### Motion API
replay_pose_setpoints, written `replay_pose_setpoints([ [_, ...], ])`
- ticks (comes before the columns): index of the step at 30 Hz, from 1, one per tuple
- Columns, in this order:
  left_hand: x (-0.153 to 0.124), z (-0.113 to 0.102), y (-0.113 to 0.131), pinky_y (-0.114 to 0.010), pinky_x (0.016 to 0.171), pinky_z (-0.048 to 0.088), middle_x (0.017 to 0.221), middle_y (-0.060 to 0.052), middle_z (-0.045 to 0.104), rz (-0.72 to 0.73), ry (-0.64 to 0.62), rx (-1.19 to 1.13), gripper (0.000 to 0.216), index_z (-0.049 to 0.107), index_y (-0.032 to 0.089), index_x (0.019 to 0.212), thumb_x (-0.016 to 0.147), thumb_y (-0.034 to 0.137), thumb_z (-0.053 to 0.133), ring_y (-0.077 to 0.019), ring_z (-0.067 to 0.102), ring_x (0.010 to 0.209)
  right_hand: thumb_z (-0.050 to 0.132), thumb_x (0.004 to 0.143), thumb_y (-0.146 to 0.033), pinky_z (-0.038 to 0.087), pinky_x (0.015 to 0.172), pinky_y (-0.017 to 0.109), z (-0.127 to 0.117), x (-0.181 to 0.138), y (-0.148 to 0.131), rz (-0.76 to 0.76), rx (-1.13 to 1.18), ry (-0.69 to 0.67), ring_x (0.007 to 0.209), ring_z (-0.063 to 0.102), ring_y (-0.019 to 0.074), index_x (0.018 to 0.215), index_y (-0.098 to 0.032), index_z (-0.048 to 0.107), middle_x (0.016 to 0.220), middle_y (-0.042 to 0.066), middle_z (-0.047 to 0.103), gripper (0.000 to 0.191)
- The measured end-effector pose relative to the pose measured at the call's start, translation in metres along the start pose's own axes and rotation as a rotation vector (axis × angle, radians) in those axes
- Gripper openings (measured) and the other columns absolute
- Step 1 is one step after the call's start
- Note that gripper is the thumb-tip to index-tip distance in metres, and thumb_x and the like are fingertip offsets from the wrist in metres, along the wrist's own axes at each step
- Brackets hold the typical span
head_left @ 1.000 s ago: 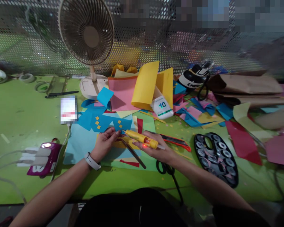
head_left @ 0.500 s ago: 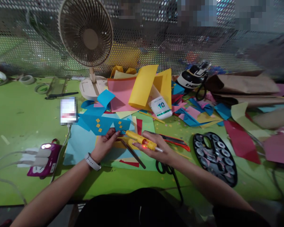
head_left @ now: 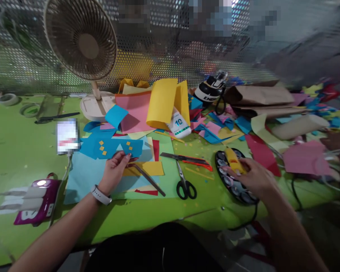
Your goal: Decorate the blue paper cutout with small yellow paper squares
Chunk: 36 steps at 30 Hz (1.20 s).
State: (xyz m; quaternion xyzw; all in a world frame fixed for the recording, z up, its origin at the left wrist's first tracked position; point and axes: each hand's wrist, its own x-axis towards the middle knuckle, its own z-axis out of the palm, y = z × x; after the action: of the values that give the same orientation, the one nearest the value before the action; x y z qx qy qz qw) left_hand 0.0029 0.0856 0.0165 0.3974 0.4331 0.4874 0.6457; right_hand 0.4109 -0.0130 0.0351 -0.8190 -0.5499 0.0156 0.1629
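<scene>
My left hand (head_left: 116, 168) pinches the lower edge of a blue paper strip (head_left: 113, 150) that carries several small yellow diamonds. My right hand (head_left: 255, 177) is out to the right, with its fingers closed around a yellow glue gun (head_left: 234, 161). The glue gun is over a black oval board with round recesses (head_left: 221, 166); whether it touches the board I cannot tell. A yellow paper strip (head_left: 153, 168) and a thin brown stick (head_left: 151, 181) lie beside my left hand. Between the hands are black-handled scissors (head_left: 186, 189) and an orange-and-black utility knife (head_left: 195, 160).
A fan (head_left: 87, 45) stands behind the coloured papers (head_left: 136, 113). To the left are a phone (head_left: 67, 136) and a purple charger block (head_left: 38, 202) with cables. A black-and-white bottle (head_left: 209, 90) and brown paper (head_left: 260, 96) lie behind scraps. Another person's hand (head_left: 336, 147) shows at far right.
My right hand has carried the glue gun away from the blue paper strip, rightward to the black board. The scissors are now uncovered. My left hand still pinches the strip; the view has turned right.
</scene>
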Motion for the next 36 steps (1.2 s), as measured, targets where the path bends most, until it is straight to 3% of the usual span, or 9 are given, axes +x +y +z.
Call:
replay_pose_setpoints([
  [5,0.000,0.001,0.004,-0.027,0.072,0.057,0.081,0.000,0.068,-0.001,0.018,0.009,0.036,0.059,0.016,0.076,0.067,0.042,0.082,-0.0208,0.073,0.083,0.063,0.069,-0.049,0.048,0.069,0.041,0.001,0.001,0.037,0.184,-0.113,-0.129,0.093,0.065,0.0374,0.098,-0.014,0.063,0.099,0.022,0.068,0.046],
  [9,0.002,0.000,0.001,-0.028,0.069,0.057,0.082,0.000,0.068,0.005,0.042,-0.026,0.036,0.060,0.016,0.079,0.065,0.040,0.083,-0.0216,0.073,0.082,0.056,0.078,-0.046,0.048,0.076,0.045,-0.002,-0.006,0.026,0.102,-0.276,-0.093,0.094,0.064,0.0374,0.104,-0.012,0.065,0.100,0.022,0.067,0.044],
  [12,0.005,-0.001,-0.001,-0.029,0.070,0.058,0.083,0.000,0.069,0.010,0.067,-0.061,0.037,0.059,0.017,0.079,0.065,0.039,0.084,-0.0218,0.073,0.082,0.045,0.089,-0.046,0.048,0.079,0.046,-0.002,-0.018,-0.018,-0.112,-0.316,0.214,0.092,0.063,0.0350,0.100,-0.012,0.065,0.096,0.021,0.067,0.041],
  [13,0.005,-0.002,-0.001,-0.030,0.071,0.058,0.083,0.000,0.069,0.010,0.074,-0.069,0.037,0.058,0.017,0.078,0.064,0.039,0.084,-0.0218,0.073,0.082,0.043,0.092,-0.048,0.048,0.079,0.042,0.000,-0.022,-0.038,-0.236,-0.220,0.231,0.090,0.063,0.0314,0.096,-0.013,0.065,0.094,0.018,0.068,0.041],
  [18,0.006,-0.003,-0.002,-0.031,0.073,0.058,0.084,0.000,0.069,-0.002,0.070,-0.074,0.036,0.057,0.017,0.078,0.065,0.040,0.083,-0.0223,0.073,0.084,0.051,0.093,-0.050,0.047,0.068,0.029,0.032,-0.047,-0.145,-0.734,0.139,-0.235,0.075,0.063,0.0180,0.085,-0.019,0.061,0.083,0.006,0.067,0.034],
  [22,0.007,-0.006,-0.003,-0.029,0.073,0.057,0.085,0.000,0.069,-0.004,0.055,-0.089,0.034,0.057,0.018,0.078,0.067,0.038,0.083,-0.0215,0.073,0.085,0.058,0.089,-0.046,0.046,0.067,0.031,0.059,-0.056,-0.185,-0.888,0.059,-0.329,0.081,0.062,0.0219,0.086,-0.018,0.057,0.085,0.008,0.065,0.029],
  [25,0.007,-0.006,-0.002,-0.026,0.072,0.056,0.084,0.000,0.069,-0.018,0.054,-0.090,0.034,0.057,0.017,0.077,0.067,0.038,0.083,-0.0204,0.073,0.085,0.056,0.091,-0.030,0.044,0.065,0.029,0.063,-0.053,-0.185,-0.829,0.088,-0.380,0.078,0.062,0.0197,0.082,-0.019,0.054,0.082,0.006,0.065,0.014],
  [30,0.007,-0.006,0.000,-0.028,0.072,0.056,0.085,0.000,0.069,-0.034,0.072,-0.082,0.037,0.057,0.017,0.079,0.066,0.040,0.083,-0.0203,0.073,0.082,0.055,0.089,-0.028,0.041,0.052,0.024,0.040,-0.042,-0.168,-0.485,0.339,-0.531,0.054,0.059,0.0134,0.092,-0.021,0.054,0.069,-0.002,0.066,0.008],
  [36,0.006,-0.005,0.000,-0.028,0.072,0.056,0.083,0.001,0.067,-0.024,0.062,-0.061,0.034,0.059,0.017,0.079,0.068,0.039,0.082,-0.0204,0.073,0.084,0.061,0.087,-0.030,0.051,0.063,0.024,0.005,-0.027,-0.157,-0.510,0.607,-0.226,0.069,0.067,0.0147,0.092,-0.021,0.065,0.079,0.002,0.072,0.011],
])
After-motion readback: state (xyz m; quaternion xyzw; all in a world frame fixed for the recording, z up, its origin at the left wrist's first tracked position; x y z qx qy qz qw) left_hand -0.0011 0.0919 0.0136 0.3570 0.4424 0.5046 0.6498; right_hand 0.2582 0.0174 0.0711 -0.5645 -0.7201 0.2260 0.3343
